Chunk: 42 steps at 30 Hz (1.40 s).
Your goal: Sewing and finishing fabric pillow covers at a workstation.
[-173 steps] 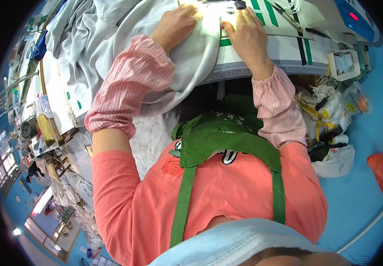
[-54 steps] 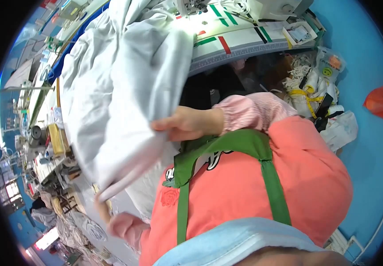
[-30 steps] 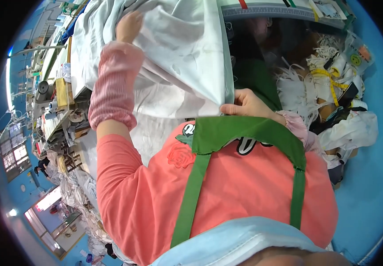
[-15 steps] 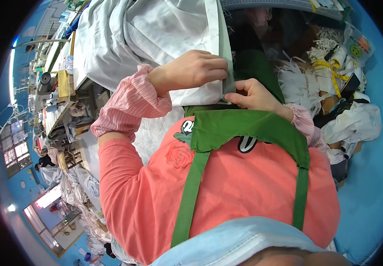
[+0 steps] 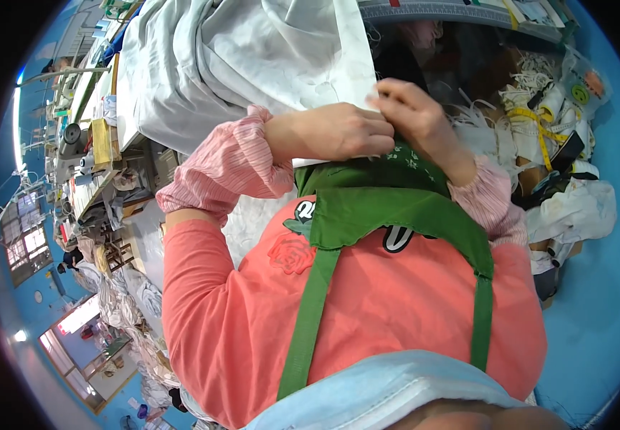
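Observation:
A large white cloth (image 5: 274,54) spreads from the table at the top down over my lap, its straight right edge running toward my hands. My left hand (image 5: 338,131) is closed over the lower corner of that cloth, knuckles up, with the fingertips curled out of sight. Just right of it, my right hand (image 5: 417,118) bends its fingers at the cloth's edge. Its fingertips are slightly blurred, and I cannot make out whether they pinch the fabric. Beneath both hands lies the green apron (image 5: 396,204) over my lap.
At the right stand boxes of white cord and strips with a yellow tape measure (image 5: 543,140) and a dark phone-like object (image 5: 566,148). A sewing machine (image 5: 73,140) and tables line the left. The grey table edge (image 5: 439,12) curves across the top.
My right hand has lifted up from the cloth's lower corner to its side edge. My left hand has moved slightly right and down. The folded edge strip now lies flatter.

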Motion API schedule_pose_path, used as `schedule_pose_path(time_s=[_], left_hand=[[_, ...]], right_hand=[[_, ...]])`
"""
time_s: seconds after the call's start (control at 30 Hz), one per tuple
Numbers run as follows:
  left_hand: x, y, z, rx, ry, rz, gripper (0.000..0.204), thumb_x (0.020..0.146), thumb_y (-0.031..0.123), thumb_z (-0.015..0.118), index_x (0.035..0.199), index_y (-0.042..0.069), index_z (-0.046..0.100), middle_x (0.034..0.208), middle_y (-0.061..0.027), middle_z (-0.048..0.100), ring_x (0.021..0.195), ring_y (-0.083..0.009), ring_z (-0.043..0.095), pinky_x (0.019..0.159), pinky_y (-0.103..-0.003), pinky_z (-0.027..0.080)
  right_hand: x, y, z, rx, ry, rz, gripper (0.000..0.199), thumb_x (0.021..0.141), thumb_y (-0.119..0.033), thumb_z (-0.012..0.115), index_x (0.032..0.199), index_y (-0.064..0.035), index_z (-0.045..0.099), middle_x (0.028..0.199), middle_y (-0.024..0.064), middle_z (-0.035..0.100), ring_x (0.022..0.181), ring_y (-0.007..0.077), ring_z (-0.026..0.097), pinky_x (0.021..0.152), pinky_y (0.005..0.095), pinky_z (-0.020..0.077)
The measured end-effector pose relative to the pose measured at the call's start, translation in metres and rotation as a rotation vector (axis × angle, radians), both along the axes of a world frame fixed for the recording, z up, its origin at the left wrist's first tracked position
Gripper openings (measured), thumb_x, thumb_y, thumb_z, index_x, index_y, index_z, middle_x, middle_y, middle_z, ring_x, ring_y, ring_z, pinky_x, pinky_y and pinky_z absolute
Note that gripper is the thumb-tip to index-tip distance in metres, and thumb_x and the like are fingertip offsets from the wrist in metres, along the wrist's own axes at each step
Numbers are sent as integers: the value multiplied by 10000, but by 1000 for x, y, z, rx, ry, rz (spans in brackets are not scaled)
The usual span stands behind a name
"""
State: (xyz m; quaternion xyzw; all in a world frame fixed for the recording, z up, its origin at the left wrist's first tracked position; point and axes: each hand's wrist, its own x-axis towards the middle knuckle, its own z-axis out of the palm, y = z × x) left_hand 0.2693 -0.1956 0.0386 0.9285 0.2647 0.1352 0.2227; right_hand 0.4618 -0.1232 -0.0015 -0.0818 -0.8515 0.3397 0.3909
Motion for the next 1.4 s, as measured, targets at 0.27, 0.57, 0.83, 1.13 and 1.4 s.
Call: schedule_pose_path(time_s=[0.27,0.57,0.83,1.13,1.4], left_hand=[[-110,51,-50,207,-143,882,334,883,186,650,1200,91,606,1162,-130,609,1030,-322,614,831,-384,516],[-150,136,-85,360,319,1102,513,891,523,602,1336,270,579,1454,-136,425,1331,-491,355,1042,-680,244],[-185,181,-67,505,-54,974,467,850,342,666,1215,57,605,1314,-242,514,1251,-420,471,1038,-477,391],[-236,229,-75,147,263,1114,688,858,467,638,1355,15,490,1451,-281,377,1338,-433,368,1119,-461,305],[-335,279,-88,429,541,1046,502,879,286,618,1296,21,531,1387,-249,446,1252,-396,468,1057,-416,391]], right_hand=[[-20,25,-85,-55,-113,35,263,655,111,639,894,6,670,873,111,679,767,273,644,654,344,532],[-53,74,-75,-197,-222,41,264,691,120,644,922,-2,677,911,108,684,775,272,642,662,348,533],[-83,106,-70,-191,-227,-10,280,673,125,662,919,-8,677,910,95,684,773,262,640,658,343,527],[-113,140,-57,-102,-185,-92,299,648,118,666,909,-25,686,905,81,690,768,260,631,660,346,520],[-146,166,-38,14,-164,-145,290,661,112,655,899,-49,693,891,69,700,777,251,623,691,363,511]])
